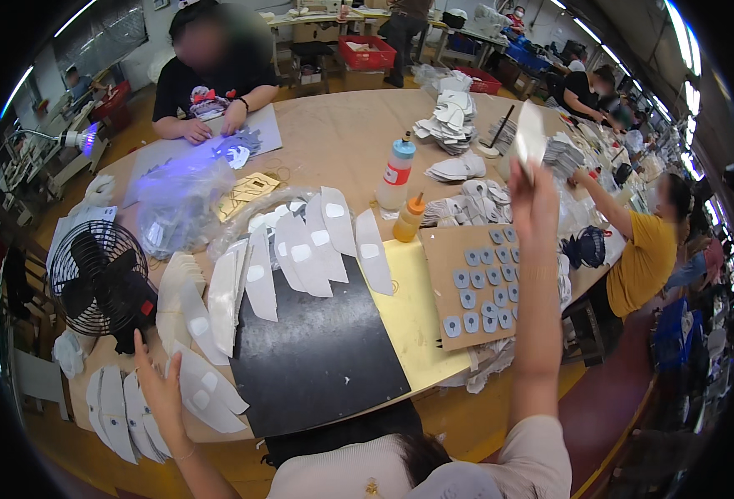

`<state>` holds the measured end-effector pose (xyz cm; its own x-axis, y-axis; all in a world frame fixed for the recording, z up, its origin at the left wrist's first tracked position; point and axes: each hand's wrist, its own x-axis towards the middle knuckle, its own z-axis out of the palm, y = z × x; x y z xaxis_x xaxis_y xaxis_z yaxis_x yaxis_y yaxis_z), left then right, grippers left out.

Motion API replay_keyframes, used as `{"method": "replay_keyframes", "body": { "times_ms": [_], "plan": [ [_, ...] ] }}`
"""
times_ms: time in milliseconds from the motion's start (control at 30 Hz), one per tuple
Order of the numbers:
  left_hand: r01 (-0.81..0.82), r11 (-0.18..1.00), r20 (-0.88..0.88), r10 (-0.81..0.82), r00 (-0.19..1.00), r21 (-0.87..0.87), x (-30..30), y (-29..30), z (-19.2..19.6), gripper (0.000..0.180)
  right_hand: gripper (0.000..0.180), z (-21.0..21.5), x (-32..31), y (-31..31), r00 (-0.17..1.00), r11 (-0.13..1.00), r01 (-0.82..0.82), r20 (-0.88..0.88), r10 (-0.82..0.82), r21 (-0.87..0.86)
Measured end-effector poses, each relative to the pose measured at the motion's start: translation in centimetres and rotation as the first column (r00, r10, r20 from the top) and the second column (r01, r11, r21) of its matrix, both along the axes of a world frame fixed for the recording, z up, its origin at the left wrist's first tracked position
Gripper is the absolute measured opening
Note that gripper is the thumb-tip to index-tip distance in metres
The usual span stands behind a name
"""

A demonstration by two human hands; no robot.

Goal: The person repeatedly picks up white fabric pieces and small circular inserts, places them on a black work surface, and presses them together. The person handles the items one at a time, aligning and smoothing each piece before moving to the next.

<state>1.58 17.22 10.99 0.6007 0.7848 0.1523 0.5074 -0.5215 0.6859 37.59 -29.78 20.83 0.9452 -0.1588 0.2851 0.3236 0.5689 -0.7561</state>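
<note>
My right hand (534,200) is raised over the right side of the table, its fingers closed on a pale flat piece (530,133) blurred by motion. My left hand (161,389) is open at the near left, thumb and fingers apart, beside curved white cut pieces (205,391) with small white patches. More such white pieces (305,249) fan out along the far edge of a black mat (317,358). To the right, a cardboard sheet (442,283) bears rows of small grey-blue patches (470,279) with dark centres.
A black fan (101,279) stands just beyond my left hand. A blue-capped bottle (396,170), an orange-tipped bottle (409,218) and stacked grey-white pieces (450,121) stand mid-table. One co-worker (213,91) sits across; another in yellow (654,245) reaches in from the right.
</note>
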Motion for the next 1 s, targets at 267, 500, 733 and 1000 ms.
{"method": "replay_keyframes", "body": {
  "times_ms": [267, 500, 733, 1000],
  "plan": [
    [-0.010, 0.999, -0.049, 0.013, 0.999, 0.047, -5.2, 2.7, -4.0, 0.073, 0.012, 7.9, 14.1, -4.4, 0.850, 0.412, 0.365, 0.119, -0.513, -0.835],
    [-0.179, 0.980, -0.112, 0.188, 0.976, 0.086, -10.1, 4.3, -6.5, 0.074, 0.007, 9.2, 15.4, -1.7, 0.731, 0.275, 0.549, 0.295, -0.615, -0.789],
    [-0.215, 0.976, -0.218, 0.204, 0.954, -0.028, -10.8, 4.4, -7.1, 0.066, 0.012, 9.3, 14.7, -2.5, 0.727, 0.357, 0.622, 0.345, -0.593, -0.697],
    [-0.248, 0.969, -0.270, 0.240, 0.932, 0.006, -10.8, 3.9, -7.1, 0.046, 0.011, -2.7, -6.4, 6.8, 0.875, 0.287, -0.198, -0.037, 0.483, -0.937]
  ]
}}
